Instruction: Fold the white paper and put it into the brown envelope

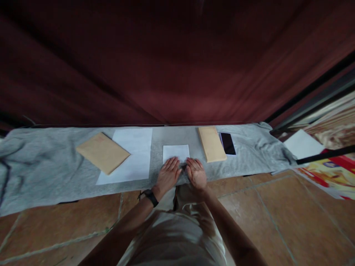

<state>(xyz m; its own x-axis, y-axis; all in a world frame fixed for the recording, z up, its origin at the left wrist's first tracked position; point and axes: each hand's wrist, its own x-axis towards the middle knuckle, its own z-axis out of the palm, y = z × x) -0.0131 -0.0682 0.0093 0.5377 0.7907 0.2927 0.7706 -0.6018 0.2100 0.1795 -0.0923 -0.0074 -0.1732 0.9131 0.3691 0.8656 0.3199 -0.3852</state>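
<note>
A small white rectangle of paper (176,150) lies flat on the grey cloth in front of me. It looks folded, though its layers are too small to make out. My left hand (168,173) rests flat over its near left corner, fingers stretched out. Over the near right corner, my right hand (196,173) lies with its fingers extended too. The thumbs point toward each other with a small gap between them. The paper's near edge is partly hidden under both hands.
Left of me, a brown envelope (102,152) overlaps a larger white sheet (135,155). To the right lie a stack of brown envelopes (212,144) and a phone (227,143). The grey cloth (255,147) covers a narrow bench against a dark red curtain (172,74).
</note>
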